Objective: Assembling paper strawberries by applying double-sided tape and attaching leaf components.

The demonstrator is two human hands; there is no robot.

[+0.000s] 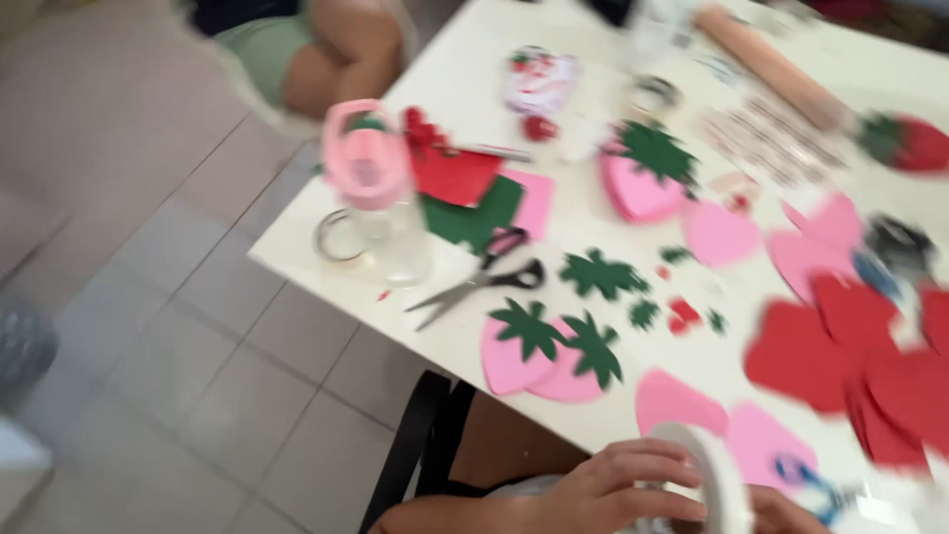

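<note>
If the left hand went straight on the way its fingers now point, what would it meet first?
The left hand points right and already touches the white tape roll. Beyond it, probably the pink cutout, though depth is unclear.

White tape roll [714,473] is seen at the near edge of the white table [465,89], below the pink strawberry cutouts. It is a flat ring with a wide open centre, tilted on edge, its outer face turned up toward the camera. It is gripped from the left side by the left hand [613,489], fingers curled over rim and through the opening. Its right side is touched by the right hand [786,512], mostly cut off by the frame. Detail is blurred.
</note>
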